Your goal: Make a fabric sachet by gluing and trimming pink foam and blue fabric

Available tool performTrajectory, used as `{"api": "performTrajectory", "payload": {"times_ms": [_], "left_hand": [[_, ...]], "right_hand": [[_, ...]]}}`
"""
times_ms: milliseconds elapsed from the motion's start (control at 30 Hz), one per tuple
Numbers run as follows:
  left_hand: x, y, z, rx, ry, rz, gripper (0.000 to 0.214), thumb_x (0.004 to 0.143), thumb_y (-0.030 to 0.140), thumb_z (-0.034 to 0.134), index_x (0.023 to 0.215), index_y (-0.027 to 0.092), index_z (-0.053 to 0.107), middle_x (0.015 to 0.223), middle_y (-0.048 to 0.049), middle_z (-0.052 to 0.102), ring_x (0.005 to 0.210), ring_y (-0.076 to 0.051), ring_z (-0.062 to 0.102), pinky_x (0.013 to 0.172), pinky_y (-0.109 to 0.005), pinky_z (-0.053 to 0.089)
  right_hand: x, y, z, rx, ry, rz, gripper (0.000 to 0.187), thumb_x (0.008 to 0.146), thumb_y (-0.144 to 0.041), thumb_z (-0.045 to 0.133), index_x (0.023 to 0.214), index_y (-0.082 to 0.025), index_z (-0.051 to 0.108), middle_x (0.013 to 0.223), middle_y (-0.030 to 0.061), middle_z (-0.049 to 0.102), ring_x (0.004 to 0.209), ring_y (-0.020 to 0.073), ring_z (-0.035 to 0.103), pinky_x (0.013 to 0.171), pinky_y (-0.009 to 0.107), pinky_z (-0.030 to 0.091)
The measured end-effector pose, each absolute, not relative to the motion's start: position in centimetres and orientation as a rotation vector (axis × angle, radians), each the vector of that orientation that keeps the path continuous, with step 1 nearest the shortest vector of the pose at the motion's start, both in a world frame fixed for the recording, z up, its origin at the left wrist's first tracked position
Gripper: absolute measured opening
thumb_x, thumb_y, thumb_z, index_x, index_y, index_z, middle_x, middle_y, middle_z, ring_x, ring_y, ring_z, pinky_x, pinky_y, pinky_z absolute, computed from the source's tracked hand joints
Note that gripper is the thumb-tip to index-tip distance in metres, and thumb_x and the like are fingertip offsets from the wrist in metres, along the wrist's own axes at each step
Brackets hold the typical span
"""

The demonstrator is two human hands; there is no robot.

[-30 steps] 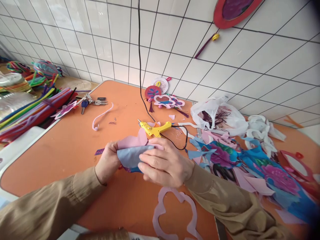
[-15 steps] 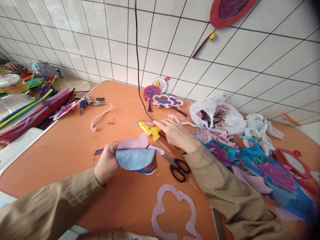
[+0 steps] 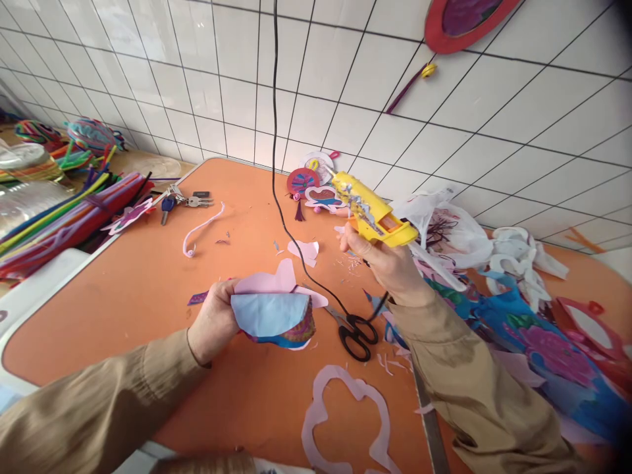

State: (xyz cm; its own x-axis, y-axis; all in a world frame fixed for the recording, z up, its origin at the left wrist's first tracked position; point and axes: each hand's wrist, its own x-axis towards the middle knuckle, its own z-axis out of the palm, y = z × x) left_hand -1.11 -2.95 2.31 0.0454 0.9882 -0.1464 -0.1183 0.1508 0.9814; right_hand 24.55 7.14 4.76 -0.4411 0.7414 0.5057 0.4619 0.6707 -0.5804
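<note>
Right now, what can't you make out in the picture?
In the head view:
Handle of glue gun: mostly hidden by right hand.
Blades of scissors: partly behind pink paper.
Fingers of left hand: mostly behind blue flap.
Top of red ornament: cut off by upper edge.

The orange table (image 3: 148, 283) bears keys (image 3: 200, 202) near its far left edge, a curled pink stem (image 3: 202, 225) nearby, scissors (image 3: 351, 322) around the middle, a pink outline (image 3: 316, 413) nearer the front, and flowered cloth (image 3: 553, 349) at right.
</note>
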Motion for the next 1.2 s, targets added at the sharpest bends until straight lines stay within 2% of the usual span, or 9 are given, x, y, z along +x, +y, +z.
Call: {"api": "performTrajectory", "payload": {"times_ms": [67, 133, 200, 300, 467, 600, 733, 933, 1200], "left_hand": [[-1.1, -2.9, 2.5, 1.036, 1.161, 1.137, 0.009, 0.053, 0.009, 0.069, 0.047, 0.013, 0.064, 0.042, 0.0019, 0.061, 0.038, -0.008, 0.049, 0.04, -0.018, 0.041], [-1.1, -2.9, 2.6, 1.053, 1.158, 1.126, 0.012, 0.054, 0.009, 0.064, 0.044, 0.013, 0.062, 0.037, 0.003, 0.057, 0.034, -0.007, 0.044, 0.036, -0.016, 0.036], [-1.1, -3.0, 2.8, 1.069, 1.148, 1.107, 0.013, 0.056, 0.009, 0.06, 0.043, 0.013, 0.062, 0.034, 0.0031, 0.054, 0.032, -0.007, 0.043, 0.034, -0.015, 0.032], [-1.1, -2.9, 2.9, 1.083, 1.153, 1.114, 0.013, 0.056, 0.009, 0.06, 0.044, 0.013, 0.062, 0.034, 0.0027, 0.056, 0.032, -0.007, 0.044, 0.033, -0.015, 0.031], [-1.2, -2.9, 2.9, 1.11, 1.173, 1.141, 0.014, 0.056, 0.009, 0.064, 0.043, 0.014, 0.061, 0.033, 0.0039, 0.054, 0.03, -0.006, 0.043, 0.032, -0.015, 0.031], [-1.2, -3.0, 2.8, 1.121, 1.158, 1.121, 0.012, 0.057, 0.01, 0.063, 0.046, 0.014, 0.064, 0.033, 0.0022, 0.056, 0.03, -0.008, 0.045, 0.031, -0.014, 0.029], [-1.1, -3.1, 2.8, 1.099, 1.178, 1.128, 0.013, 0.056, 0.009, 0.063, 0.062, 0.014, 0.073, 0.037, 0.0024, 0.06, 0.031, -0.008, 0.046, 0.031, -0.015, 0.032], [-0.9, -2.9, 3.3, 1.105, 1.182, 1.123, 0.012, 0.056, 0.012, 0.064, 0.044, 0.015, 0.065, 0.035, 0.0016, 0.056, 0.031, -0.009, 0.045, 0.031, -0.017, 0.03], [-0.8, -3.1, 3.0, 1.111, 1.159, 1.159, 0.008, 0.057, 0.012, 0.065, 0.051, 0.015, 0.07, 0.035, 0.0008, 0.056, 0.03, -0.008, 0.042, 0.03, -0.018, 0.028]], "right_hand": [[24.4, 6.2, 6.3, -0.93, -2.098, 0.579, 0.014, 0.095, -0.033, 0.049, 0.098, -0.024, 0.059, 0.086, 0.0037, 0.064, 0.08, 0.0209, 0.063, 0.078, 0.04, 0.052], [24.2, 5.2, 7.9, -0.824, -2.157, 0.615, 0.006, 0.09, -0.03, 0.056, 0.092, -0.025, 0.059, 0.092, 0.0034, 0.065, 0.091, 0.0225, 0.063, 0.082, 0.039, 0.051], [24.2, 4.5, 9.2, -0.68, -2.25, 0.65, 0.004, 0.088, -0.026, 0.059, 0.092, -0.025, 0.059, 0.096, 0.0033, 0.065, 0.096, 0.0228, 0.062, 0.081, 0.038, 0.05], [24.2, 3.7, 10.1, -0.65, -2.383, 0.629, 0.008, 0.087, -0.027, 0.061, 0.094, -0.023, 0.059, 0.092, 0.0033, 0.065, 0.088, 0.0204, 0.062, 0.073, 0.034, 0.048], [24.0, 2.6, 9.9, -0.745, -2.672, 0.297, 0.021, 0.089, -0.038, 0.054, 0.083, -0.019, 0.061, 0.083, 0.0048, 0.061, 0.068, 0.0153, 0.054, 0.06, 0.029, 0.037], [23.6, 2.0, 10.0, -0.796, -2.764, 0.038, 0.032, 0.092, -0.041, 0.048, 0.076, -0.017, 0.06, 0.084, 0.0067, 0.061, 0.066, 0.0144, 0.051, 0.06, 0.029, 0.032], [23.5, 1.9, 10.6, -0.8, -2.778, 0.023, 0.032, 0.095, -0.033, 0.041, 0.074, -0.016, 0.059, 0.081, 0.0065, 0.06, 0.066, 0.0142, 0.05, 0.059, 0.029, 0.03], [23.8, 2.1, 10.7, -0.82, -2.804, 0.006, 0.03, 0.093, -0.031, 0.043, 0.073, -0.016, 0.058, 0.077, 0.0054, 0.058, 0.065, 0.0146, 0.049, 0.059, 0.029, 0.027], [23.4, 2.0, 10.6, -0.82, -2.816, -0.102, 0.034, 0.093, -0.03, 0.039, 0.068, -0.015, 0.055, 0.07, 0.0039, 0.053, 0.06, 0.0132, 0.043, 0.056, 0.029, 0.022]]}}
